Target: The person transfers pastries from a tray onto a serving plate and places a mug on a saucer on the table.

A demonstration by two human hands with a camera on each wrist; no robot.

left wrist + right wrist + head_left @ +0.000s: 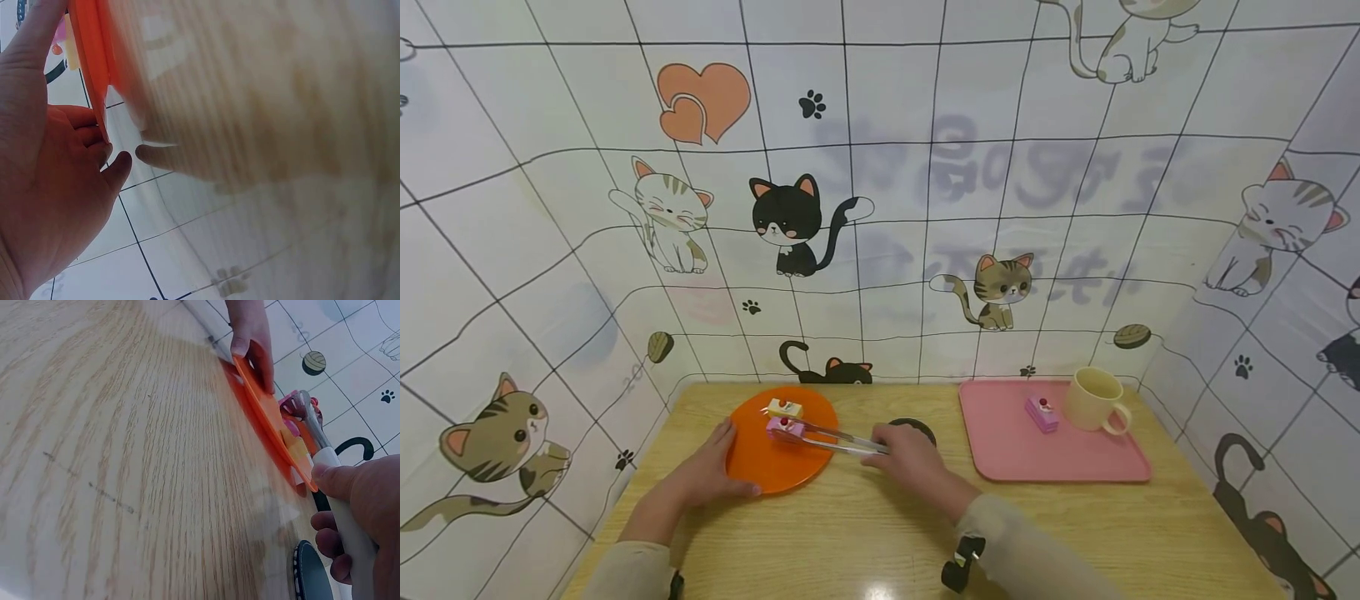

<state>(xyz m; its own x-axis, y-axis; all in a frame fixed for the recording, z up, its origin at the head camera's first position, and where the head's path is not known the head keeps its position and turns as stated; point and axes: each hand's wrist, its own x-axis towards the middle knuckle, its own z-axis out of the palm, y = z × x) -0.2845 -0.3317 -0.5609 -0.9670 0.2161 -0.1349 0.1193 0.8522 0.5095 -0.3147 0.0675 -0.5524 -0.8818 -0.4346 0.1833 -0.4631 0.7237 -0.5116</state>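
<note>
My left hand (703,471) holds the left rim of an orange plate (760,471), its thumb at the near edge. Two toy cake slices lie on the plate, a yellow one (787,408) behind a pink one (781,427), each topped with a red berry shape. In my right hand (910,458) is a pair of metal tongs with a white handle (340,512). The tongs' tips are at the pink slice, one on either side. Whether they squeeze it firmly, I cannot tell.
A dark round container (917,427) stands just behind my right hand. Towards the right lies a pink tray (1000,450) bearing another pink cake slice (1042,414) and a cream mug (1092,400). Walls covered in a cat-print sheet (887,250) enclose the wooden table (850,533).
</note>
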